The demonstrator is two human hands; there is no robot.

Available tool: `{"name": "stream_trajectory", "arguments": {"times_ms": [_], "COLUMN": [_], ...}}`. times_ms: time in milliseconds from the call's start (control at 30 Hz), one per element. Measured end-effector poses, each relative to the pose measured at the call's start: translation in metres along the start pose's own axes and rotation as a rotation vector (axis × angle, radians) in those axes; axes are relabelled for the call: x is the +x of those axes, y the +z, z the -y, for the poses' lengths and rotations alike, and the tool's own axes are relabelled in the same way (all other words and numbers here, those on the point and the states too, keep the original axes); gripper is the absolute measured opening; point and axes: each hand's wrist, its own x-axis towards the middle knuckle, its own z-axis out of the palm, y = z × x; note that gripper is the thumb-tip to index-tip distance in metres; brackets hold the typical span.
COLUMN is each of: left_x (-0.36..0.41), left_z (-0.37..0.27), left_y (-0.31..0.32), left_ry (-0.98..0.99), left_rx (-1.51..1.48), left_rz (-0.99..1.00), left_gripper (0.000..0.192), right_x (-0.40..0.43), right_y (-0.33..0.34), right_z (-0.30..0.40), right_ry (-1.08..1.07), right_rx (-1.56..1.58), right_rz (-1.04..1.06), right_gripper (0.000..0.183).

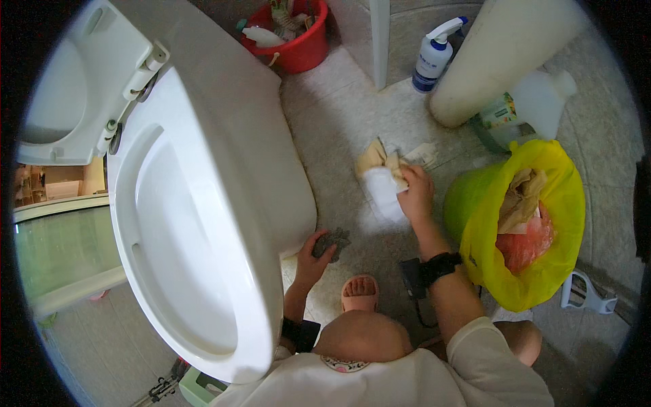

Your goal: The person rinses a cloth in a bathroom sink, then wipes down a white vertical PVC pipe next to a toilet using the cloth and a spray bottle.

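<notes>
Near the foot of the white toilet (292,188), my left hand (311,262) holds a dark grey scourer (331,245) just above or on the tiled floor (341,122); I cannot tell which. Farther forward and to the right, my right hand (418,193) grips the edge of a crumpled tan and white wad (382,178), cloth or paper, which lies against the floor. Part of the wad is so bright that its surface is unclear. A pale crumpled scrap (422,154) lies just beyond my right fingers.
A green bin (463,198) with a yellow liner (572,203) holds wrappers and brown paper at right. Beyond it stand a plastic jug (541,104), a thick pipe (503,56) and a spray bottle (431,63). A red bucket (305,51) sits at the back. The toilet lid (117,30) is raised.
</notes>
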Motion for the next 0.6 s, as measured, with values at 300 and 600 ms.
{"name": "stream_trajectory", "arguments": {"times_ms": [300, 600], "left_x": [-0.002, -0.003], "left_z": [0.0, 0.012], "left_y": [-0.006, -0.016], "left_ry": [0.043, -0.012], "left_rx": [0.115, 0.117], "left_rz": [-0.077, -0.058], "left_gripper": [0.037, 0.04], "right_x": [0.039, 0.027], "right_y": [-0.001, 0.008], "right_z": [0.047, 0.013], "right_ry": [-0.075, 0.32], "right_rx": [0.007, 0.261], "right_rz": [0.082, -0.054], "right_gripper": [0.023, 0.05]}}
